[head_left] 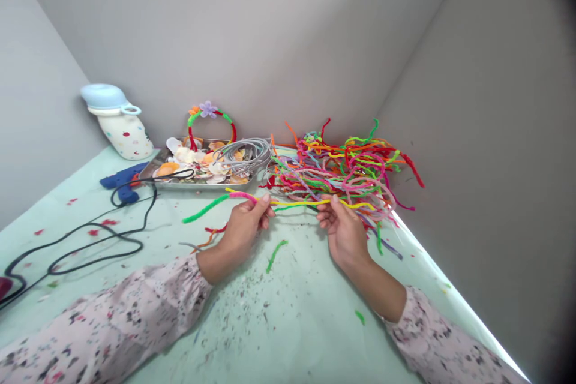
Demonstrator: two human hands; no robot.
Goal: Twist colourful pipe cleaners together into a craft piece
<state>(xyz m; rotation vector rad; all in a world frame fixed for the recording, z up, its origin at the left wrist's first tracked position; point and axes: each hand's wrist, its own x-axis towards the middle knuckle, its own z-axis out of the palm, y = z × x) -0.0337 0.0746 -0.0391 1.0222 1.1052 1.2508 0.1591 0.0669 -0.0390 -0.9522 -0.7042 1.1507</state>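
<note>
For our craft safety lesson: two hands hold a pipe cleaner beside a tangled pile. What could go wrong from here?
1. The yellow pipe cleaner pinched by the left hand and right hand runs against the tangled pile; pulling might drag other stems along.
2. The black cord of the glue gun loops loose near the left sleeve; an arm could snag it.

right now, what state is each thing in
left hand, fingers pinched on the pipe cleaner strand
right hand, fingers pinched on the same strand
pipe cleaner strand, stretched between both hands
pipe cleaner pile, tangled, loose
bottle, lid on
glue gun, lying on the table, cord attached
tray, filled with shells
</note>
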